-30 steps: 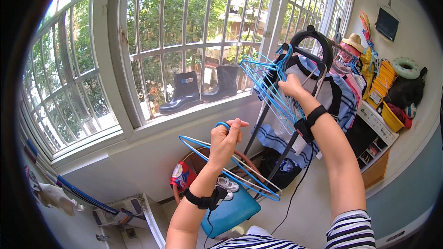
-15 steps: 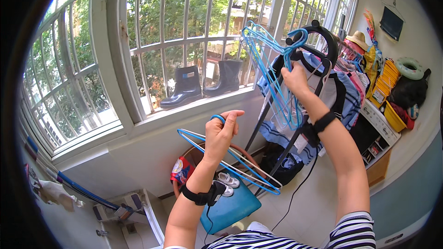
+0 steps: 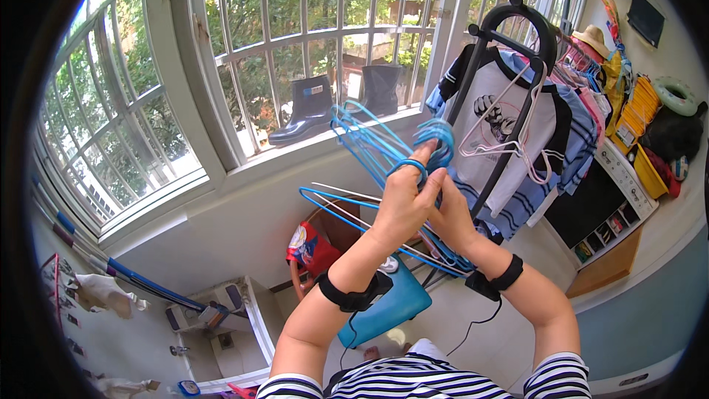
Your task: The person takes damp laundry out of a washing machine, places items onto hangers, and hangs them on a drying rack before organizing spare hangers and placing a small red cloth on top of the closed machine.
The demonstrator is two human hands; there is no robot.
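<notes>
My left hand (image 3: 401, 203) is closed on a few blue and white clothes hangers (image 3: 336, 207), whose hooks curl over its fingers. Right beside it, my right hand (image 3: 456, 220) grips a bunch of blue hangers (image 3: 363, 139). Their hooks are bunched above both hands and blurred by motion. The two hands touch or nearly touch, and the fingers of the right one are partly hidden. Black straps with small boxes and cables circle both wrists.
A black garment rack (image 3: 484, 41) holds shirts (image 3: 509, 111) and white hangers (image 3: 491, 149). Dark rubber boots (image 3: 303, 112) stand on the windowsill. Below are a blue stool (image 3: 391, 307) with white shoes, a red bag (image 3: 310, 247) and a sink (image 3: 255, 325). A white cabinet (image 3: 624, 177) stands right.
My right hand has brought the blue hangers down and left, away from the rack. My left hand has moved up and right to meet it. The view has shifted slightly.
</notes>
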